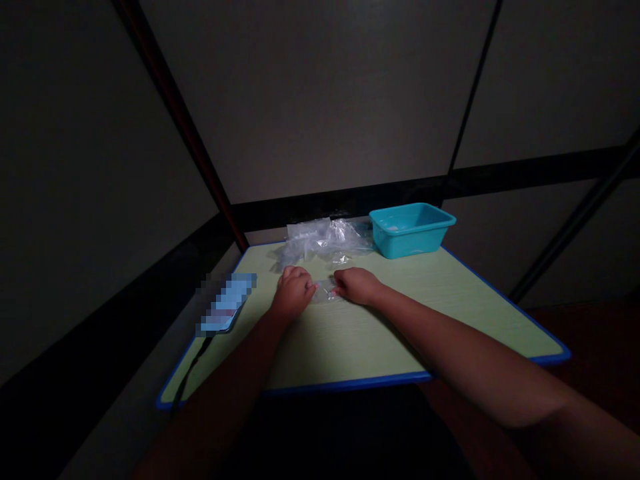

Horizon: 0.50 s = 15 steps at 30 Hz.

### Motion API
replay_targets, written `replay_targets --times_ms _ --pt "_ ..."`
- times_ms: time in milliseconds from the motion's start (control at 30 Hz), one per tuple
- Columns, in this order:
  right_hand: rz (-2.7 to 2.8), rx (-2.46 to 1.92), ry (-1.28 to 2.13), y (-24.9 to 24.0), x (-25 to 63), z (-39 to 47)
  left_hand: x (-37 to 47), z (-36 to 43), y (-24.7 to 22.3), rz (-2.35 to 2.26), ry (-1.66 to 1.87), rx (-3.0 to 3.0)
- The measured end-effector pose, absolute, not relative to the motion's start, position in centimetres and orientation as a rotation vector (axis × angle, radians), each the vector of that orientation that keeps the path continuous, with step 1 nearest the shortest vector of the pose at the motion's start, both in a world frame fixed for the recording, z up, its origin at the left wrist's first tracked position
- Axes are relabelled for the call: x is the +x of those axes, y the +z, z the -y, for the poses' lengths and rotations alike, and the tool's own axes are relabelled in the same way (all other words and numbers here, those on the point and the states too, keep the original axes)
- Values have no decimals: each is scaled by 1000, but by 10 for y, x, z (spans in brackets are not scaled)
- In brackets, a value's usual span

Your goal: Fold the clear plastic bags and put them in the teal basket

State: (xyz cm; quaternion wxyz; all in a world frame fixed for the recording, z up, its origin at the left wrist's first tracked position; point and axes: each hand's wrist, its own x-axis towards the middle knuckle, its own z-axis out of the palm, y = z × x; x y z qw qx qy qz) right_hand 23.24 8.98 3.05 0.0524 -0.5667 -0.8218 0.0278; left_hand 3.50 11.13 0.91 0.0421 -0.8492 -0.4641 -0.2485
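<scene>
Between my two hands lies a small clear plastic bag (325,292), low over the middle of the table. My left hand (294,293) is closed, with thumb and fingers pinching the bag's left side. On the other side my right hand (357,285) has its fingers curled in and grips the right side of the bag. Just beyond the hands rests a loose pile of clear plastic bags (325,241). Whether anything is inside the held bag is too small to tell.
A turquoise plastic basin (413,230) stands at the table's back right. On the left side a phone with a blurred screen (229,303) has a dark cord (193,367) running over the edge. The pale green table (360,347) has a blue rim, with walls behind and to the left.
</scene>
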Motion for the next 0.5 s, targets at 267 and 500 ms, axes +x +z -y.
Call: replay_targets --times_ms 267,500 --pt "2497 -1721 110 28 228 -89 57 -82 14 1119 -721 -2842" --pt "2518 -1703 75 28 226 -88 68 -75 15 1298 -320 -2875"
